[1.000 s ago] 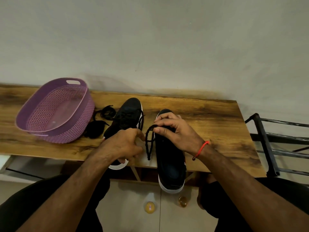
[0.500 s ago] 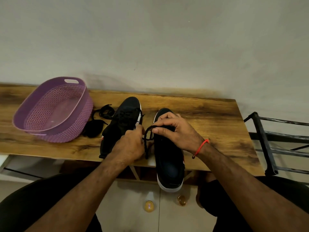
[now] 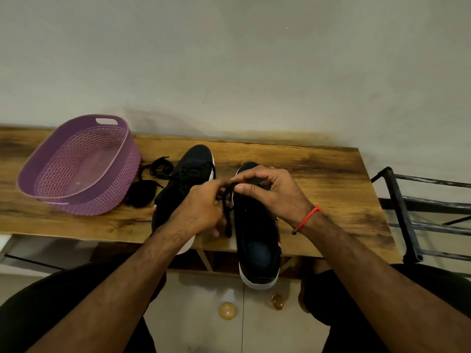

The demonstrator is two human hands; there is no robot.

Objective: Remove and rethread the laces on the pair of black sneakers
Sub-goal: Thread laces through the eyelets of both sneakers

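The lace (image 3: pixel 227 210) dangles limp between the two sneakers on the desk (image 3: pixel 318 179), pinched near its top by the left hand (image 3: pixel 201 207) and right hand (image 3: pixel 270 192); light and floppy, it likely handles best at the stiff tip.

The person is wearing no sleeves over the forearms; both arms are showing bare from the lower frame edge up to the left hand (image 3: pixel 201 210) and right hand (image 3: pixel 270 192). A thin red thread bracelet (image 3: pixel 307 219) with a small dark bead is circling the right wrist. Black clothing (image 3: pixel 51 309) is covering both thighs.
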